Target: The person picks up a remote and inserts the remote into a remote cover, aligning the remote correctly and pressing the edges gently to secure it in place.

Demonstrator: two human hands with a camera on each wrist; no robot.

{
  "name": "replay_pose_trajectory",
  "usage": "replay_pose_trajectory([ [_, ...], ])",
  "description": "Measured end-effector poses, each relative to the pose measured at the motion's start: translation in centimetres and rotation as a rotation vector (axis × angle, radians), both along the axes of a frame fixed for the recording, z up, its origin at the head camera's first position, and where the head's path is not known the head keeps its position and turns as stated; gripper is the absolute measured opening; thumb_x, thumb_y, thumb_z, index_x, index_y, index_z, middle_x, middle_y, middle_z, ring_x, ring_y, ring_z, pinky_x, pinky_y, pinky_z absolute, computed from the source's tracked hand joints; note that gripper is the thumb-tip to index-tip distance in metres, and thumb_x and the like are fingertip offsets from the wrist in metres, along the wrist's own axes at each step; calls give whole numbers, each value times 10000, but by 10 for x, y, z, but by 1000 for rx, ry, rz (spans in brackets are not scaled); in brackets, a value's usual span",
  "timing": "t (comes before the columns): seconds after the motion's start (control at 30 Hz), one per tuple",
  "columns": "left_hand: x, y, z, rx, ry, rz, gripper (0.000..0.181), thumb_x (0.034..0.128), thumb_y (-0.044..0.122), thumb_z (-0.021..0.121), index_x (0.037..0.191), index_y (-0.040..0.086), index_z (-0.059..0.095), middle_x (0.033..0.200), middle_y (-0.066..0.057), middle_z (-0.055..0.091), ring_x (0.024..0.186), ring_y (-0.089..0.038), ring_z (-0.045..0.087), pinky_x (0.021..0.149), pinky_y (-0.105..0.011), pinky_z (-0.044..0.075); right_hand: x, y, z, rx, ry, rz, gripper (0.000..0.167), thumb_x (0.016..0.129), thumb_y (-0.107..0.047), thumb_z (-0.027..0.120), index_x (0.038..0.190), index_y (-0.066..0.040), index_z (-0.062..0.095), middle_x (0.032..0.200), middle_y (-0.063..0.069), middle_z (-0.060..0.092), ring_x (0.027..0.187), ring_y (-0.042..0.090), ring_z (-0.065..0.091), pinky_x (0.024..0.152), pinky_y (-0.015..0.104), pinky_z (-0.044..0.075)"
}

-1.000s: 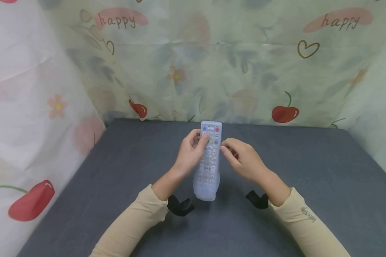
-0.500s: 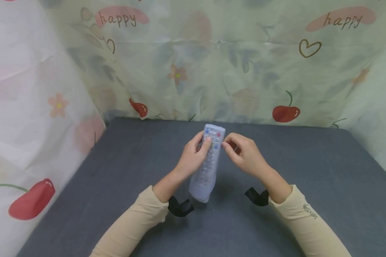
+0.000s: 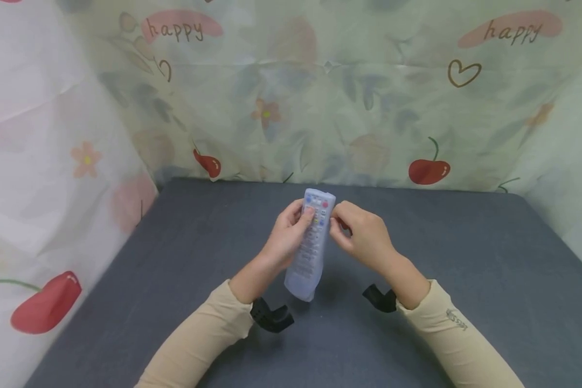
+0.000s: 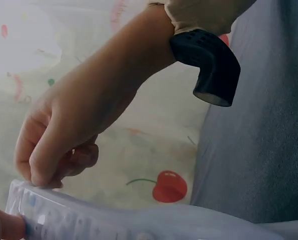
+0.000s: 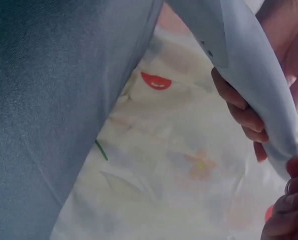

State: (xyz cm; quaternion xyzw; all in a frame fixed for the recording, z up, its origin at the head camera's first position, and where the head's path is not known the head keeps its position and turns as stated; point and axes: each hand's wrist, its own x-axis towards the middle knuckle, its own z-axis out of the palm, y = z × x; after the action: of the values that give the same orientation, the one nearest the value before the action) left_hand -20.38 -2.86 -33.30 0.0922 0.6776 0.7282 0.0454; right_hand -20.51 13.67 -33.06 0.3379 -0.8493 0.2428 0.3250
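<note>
A white remote in a translucent sleeve (image 3: 310,248) is held above the table, its top end tilted slightly right. The left hand (image 3: 287,229) grips its upper left side, thumb on the buttons and fingers behind. At the upper right edge, the right hand (image 3: 364,233) has its thumb and forefinger curled together against the sleeve. In the left wrist view the fingertips of the right hand (image 4: 63,135) meet the edge of the sleeve (image 4: 103,220). The right wrist view shows the pale back of the remote (image 5: 254,75), with fingers of the left hand (image 5: 241,112) wrapped behind it.
The dark grey table (image 3: 174,237) spreads around both hands. Behind it hangs a patterned cloth (image 3: 368,108) with cherries and flowers, and another stretch of cloth (image 3: 77,205) is on the left. Black bands (image 3: 273,317) hang at the wrists.
The remote has tilted, its lower end swinging slightly left and its top right. The right hand has come in against the sleeve's upper right edge. The left hand keeps its hold.
</note>
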Motion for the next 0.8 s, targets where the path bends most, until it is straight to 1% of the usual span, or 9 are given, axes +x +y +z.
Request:
replay_pose_trajectory([
  [0.13,0,4,3,25,-11,65,331,1000,162,427,1301,40,488,1035,-136,610,744,-74,547,656,-229,457,0,-1,-1,30,65,4,106,811,-29,569,743,-100,530,671,9,482,587,66,413,500,189,332],
  [0.23,0,6,4,38,-17,99,328,994,152,439,1292,27,498,996,-119,612,727,-73,540,648,-221,455,1,-2,-2,42,86,-2,111,805,-17,573,744,-98,527,668,13,486,570,74,408,488,191,323],
  [0.3,1,7,4,42,-21,115,326,993,149,441,1290,25,498,1004,-116,610,727,-70,536,645,-218,454,2,-3,-2,48,92,-19,113,813,-18,587,748,-94,535,663,13,483,558,82,403,480,194,322],
  [0.37,1,6,4,47,-15,130,324,993,145,441,1288,22,497,1032,-139,611,728,-69,535,645,-216,452,3,-5,-3,55,103,-48,99,827,-23,600,763,-85,557,657,21,484,543,93,400,470,202,327],
  [0.5,1,4,4,53,18,166,319,990,133,446,1284,17,494,1110,-191,600,751,-66,540,659,-217,455,6,-13,-9,67,133,-105,15,846,-28,617,858,-36,621,712,56,531,532,125,451,457,229,388],
  [0.57,0,3,4,51,37,178,320,988,129,451,1284,17,492,1143,-203,593,776,-60,553,673,-214,466,9,-16,-12,60,129,-123,81,853,-47,621,922,-6,630,764,85,560,546,139,495,459,243,426],
  [0.6,0,3,3,55,45,181,320,986,124,452,1284,13,490,1151,-210,589,786,-59,558,680,-212,470,10,-18,-14,48,113,-122,126,856,-63,629,958,11,626,801,101,576,570,150,536,473,253,454],
  [0.67,-1,4,3,55,56,188,322,985,121,455,1286,12,487,1158,-214,586,801,-57,563,689,-206,475,13,-21,-17,8,46,-105,202,867,-113,646,1002,30,600,831,126,587,621,170,603,508,262,504],
  [0.8,1,7,2,51,73,198,317,977,116,472,1271,3,500,1120,-203,584,795,-62,554,684,-199,474,14,-26,-21,-115,-149,-54,277,864,-185,672,996,3,517,833,133,606,697,208,679,574,293,553],
])
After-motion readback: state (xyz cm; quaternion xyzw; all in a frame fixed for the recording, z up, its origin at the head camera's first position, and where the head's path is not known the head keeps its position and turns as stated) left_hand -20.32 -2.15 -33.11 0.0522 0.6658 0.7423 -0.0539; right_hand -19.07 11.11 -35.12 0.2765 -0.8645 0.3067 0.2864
